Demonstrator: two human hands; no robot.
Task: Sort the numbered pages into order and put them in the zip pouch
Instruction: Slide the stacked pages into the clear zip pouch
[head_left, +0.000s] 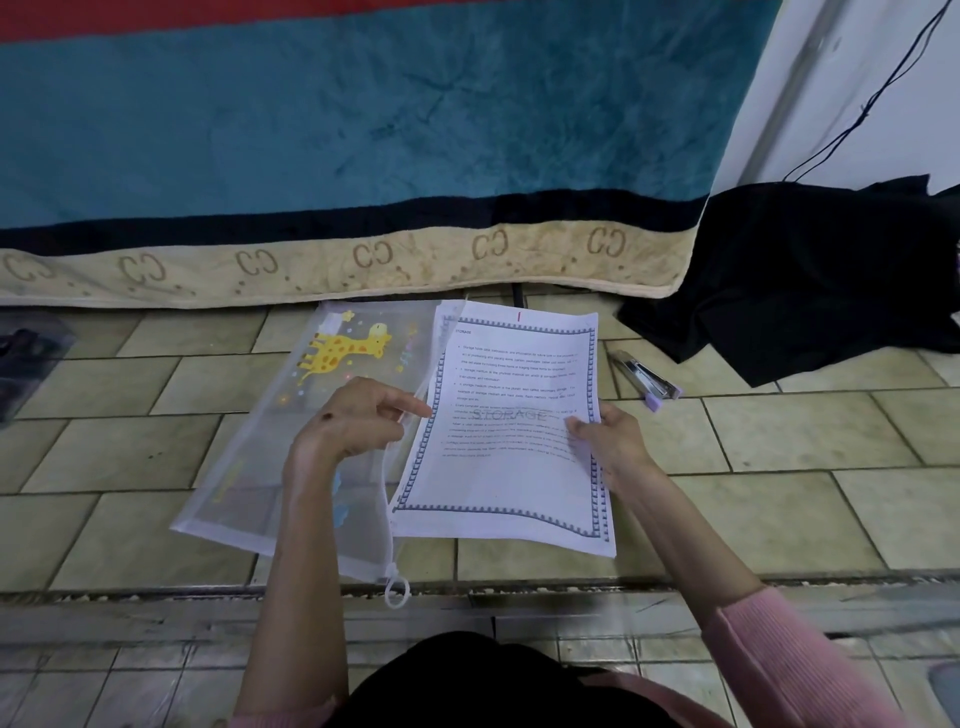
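A stack of printed pages (509, 483) with a blue patterned border and a "STORAGE" watermark lies tilted over the tiled floor. My right hand (608, 447) grips its right edge, thumb on top. To its left lies the see-through zip pouch (291, 457) with a yellow giraffe print, its open zip edge running beside the pages' left edge. My left hand (353, 415) pinches that zip edge of the pouch. The pages' upper left corner sits at the pouch mouth. A white zip pull loop (397, 592) hangs at the pouch's near corner.
A silver and purple stapler (647, 382) lies on the tiles right of the pages. A teal blanket with a beige border (363, 260) hangs behind. Black cloth (810, 291) is heaped at the right. A dark object (26, 358) sits at the far left.
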